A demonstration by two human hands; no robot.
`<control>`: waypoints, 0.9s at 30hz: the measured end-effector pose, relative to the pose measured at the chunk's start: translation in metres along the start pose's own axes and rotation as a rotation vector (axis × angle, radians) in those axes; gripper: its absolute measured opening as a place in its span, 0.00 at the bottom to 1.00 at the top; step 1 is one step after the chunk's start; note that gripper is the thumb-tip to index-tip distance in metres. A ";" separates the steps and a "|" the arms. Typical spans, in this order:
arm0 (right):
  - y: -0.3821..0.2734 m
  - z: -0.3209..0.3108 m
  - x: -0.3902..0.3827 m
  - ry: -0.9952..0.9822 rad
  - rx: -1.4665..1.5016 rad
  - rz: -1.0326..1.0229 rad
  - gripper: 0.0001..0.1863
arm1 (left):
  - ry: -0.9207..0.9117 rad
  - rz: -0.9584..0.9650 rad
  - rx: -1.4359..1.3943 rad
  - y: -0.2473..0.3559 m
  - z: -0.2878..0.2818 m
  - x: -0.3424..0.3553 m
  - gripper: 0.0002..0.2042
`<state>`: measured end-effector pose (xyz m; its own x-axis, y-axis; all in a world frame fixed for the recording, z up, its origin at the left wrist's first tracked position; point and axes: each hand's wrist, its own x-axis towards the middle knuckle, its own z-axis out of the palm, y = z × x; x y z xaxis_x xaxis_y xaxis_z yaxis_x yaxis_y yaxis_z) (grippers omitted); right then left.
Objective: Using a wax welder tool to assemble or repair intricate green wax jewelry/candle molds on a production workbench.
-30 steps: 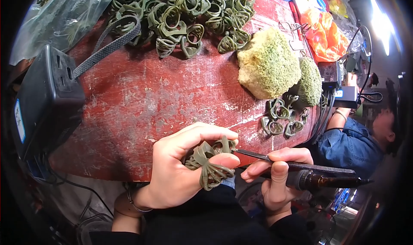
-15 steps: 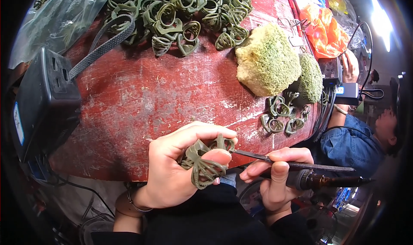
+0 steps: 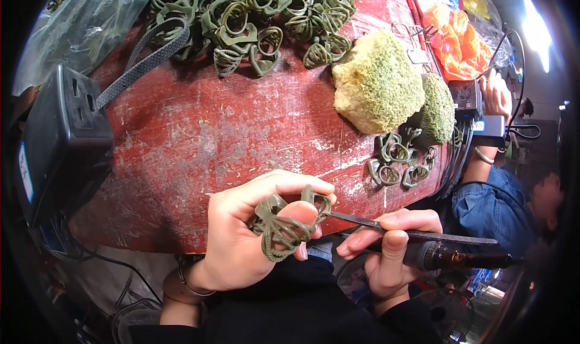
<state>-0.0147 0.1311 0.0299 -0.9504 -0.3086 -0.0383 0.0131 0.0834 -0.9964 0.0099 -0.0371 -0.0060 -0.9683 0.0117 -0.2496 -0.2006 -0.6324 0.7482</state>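
My left hand (image 3: 235,232) is closed round a green openwork ring-shaped piece (image 3: 283,230) with ribbed, looped strands, held just off the table's near edge. My right hand (image 3: 393,247) grips a slim flat file-like metal tool (image 3: 450,237). Its thin tip points left and meets the side of the green piece, near my left fingertips. Lower in the same hand lies a second tool, dark-handled with a brownish tapered shaft (image 3: 468,259), pointing right, away from the piece. It looks like a soldering iron. My palms hide parts of the piece and of both handles.
Similar green pieces (image 3: 248,17) are heaped on the worn red table (image 3: 199,144); several more (image 3: 393,156) lie right. Beyond those sit rough yellow-green foam lumps (image 3: 380,84). A black box (image 3: 69,144) stands left; cables and an orange bag (image 3: 459,45) are right, near another person's arm (image 3: 483,156).
The green piece has turned slightly in my left hand, opening its loops more to view. The tool tip still touches it. At the right, the other person's head has shifted a little.
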 end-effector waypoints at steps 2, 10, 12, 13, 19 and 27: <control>-0.001 0.000 0.001 0.011 -0.008 0.006 0.13 | 0.009 0.008 -0.007 0.000 0.000 -0.001 0.12; 0.000 0.000 0.001 0.039 -0.003 -0.064 0.12 | -0.026 -0.035 -0.036 -0.001 -0.004 -0.001 0.12; 0.002 -0.001 -0.002 0.014 -0.014 -0.057 0.12 | -0.026 -0.018 -0.024 -0.002 -0.004 -0.001 0.12; 0.002 -0.001 -0.004 -0.007 -0.029 -0.042 0.12 | -0.026 -0.019 -0.023 -0.002 -0.001 -0.002 0.12; 0.003 0.003 0.000 0.052 0.004 -0.052 0.13 | 0.013 0.015 0.151 0.000 -0.001 -0.002 0.32; -0.004 0.003 -0.004 0.075 0.012 0.006 0.13 | -0.045 -0.014 -0.034 0.000 -0.003 -0.002 0.15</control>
<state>-0.0102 0.1294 0.0336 -0.9709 -0.2362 -0.0393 0.0225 0.0734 -0.9971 0.0125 -0.0394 -0.0076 -0.9714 0.0553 -0.2310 -0.2095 -0.6577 0.7236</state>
